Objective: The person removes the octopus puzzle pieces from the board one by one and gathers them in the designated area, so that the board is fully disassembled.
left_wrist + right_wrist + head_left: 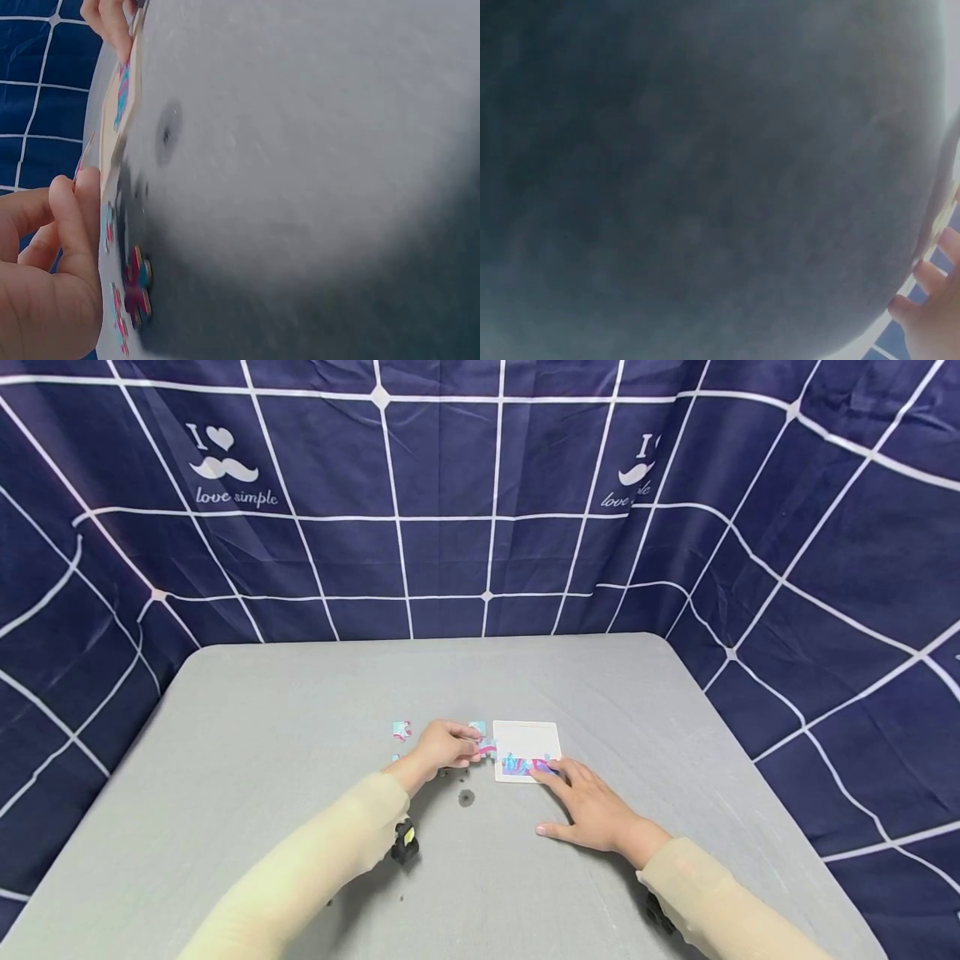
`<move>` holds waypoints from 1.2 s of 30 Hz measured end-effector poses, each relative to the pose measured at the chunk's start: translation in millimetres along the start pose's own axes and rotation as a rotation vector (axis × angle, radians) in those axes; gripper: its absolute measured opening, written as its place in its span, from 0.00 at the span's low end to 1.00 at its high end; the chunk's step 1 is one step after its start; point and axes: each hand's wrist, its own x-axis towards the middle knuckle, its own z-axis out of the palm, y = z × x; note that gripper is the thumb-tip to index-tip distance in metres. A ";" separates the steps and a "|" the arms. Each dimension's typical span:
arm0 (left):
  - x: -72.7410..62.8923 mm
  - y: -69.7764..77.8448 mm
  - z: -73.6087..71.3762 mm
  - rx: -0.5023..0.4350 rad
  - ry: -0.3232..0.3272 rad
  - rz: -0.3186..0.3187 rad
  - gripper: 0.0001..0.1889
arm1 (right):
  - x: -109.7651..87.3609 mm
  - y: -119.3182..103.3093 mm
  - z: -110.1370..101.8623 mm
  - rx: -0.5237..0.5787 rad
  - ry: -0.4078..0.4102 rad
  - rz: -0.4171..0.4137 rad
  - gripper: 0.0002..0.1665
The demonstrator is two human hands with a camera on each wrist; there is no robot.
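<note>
A white puzzle frame [528,739] lies on the table, with joined pink, blue and purple pieces [517,766] along its near side. My left hand [446,745] pinches a puzzle piece [488,748] between thumb and fingers, just above the frame's left edge. In the left wrist view this hand [56,255] holds the piece [84,156] by its edge, seen nearly side-on. My right hand [596,806] lies with its fingers spread, the fingertips touching the joined pieces at the frame's near right. In the right wrist view only some fingers of that hand [934,300] appear at the edge.
One loose puzzle piece [402,730] lies left of my left hand; another piece [477,726] lies just beyond its fingers. Loose pieces [137,285] also show beneath that hand in the left wrist view. A dark stain [467,797] marks the grey table [300,718]. Dark blue curtains [442,460] stand behind.
</note>
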 end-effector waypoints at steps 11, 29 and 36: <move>-3.5 -6.6 -11.9 0.028 -0.006 -0.006 0.12 | -0.4 1.3 3.7 -0.004 0.047 -0.034 0.47; -5.0 -11.3 -9.3 0.089 -0.014 0.013 0.11 | -0.1 -3.1 0.9 0.007 0.020 -0.010 0.48; -5.7 -10.8 -12.7 0.130 -0.016 0.041 0.10 | -0.1 -3.4 0.5 0.016 0.024 -0.008 0.48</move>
